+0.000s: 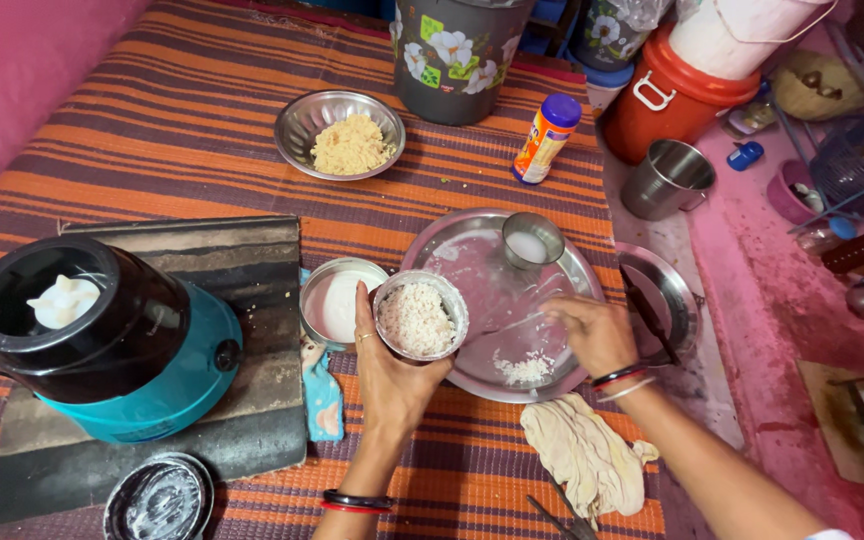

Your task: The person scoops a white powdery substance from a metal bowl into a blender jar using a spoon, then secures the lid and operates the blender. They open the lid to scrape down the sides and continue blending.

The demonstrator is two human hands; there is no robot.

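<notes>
The left hand is wrapping its fingers around a steel jar filled with white grated stuff, holding it tilted over the near rim of a large steel plate. The right hand is resting on the plate's right side with fingers curled together; whether they are pinching the thin spoon-like streak beside them is too blurred to tell. A small heap of white shreds is lying on the plate, and a steel cup is standing at its far side. The person's elbows are running out of view at the bottom edge. Everything is sitting on an orange striped mat over a pink floor. A teal mixer base is standing at the left on a dark slab, and a crumpled cloth is lying near the right wrist.
</notes>
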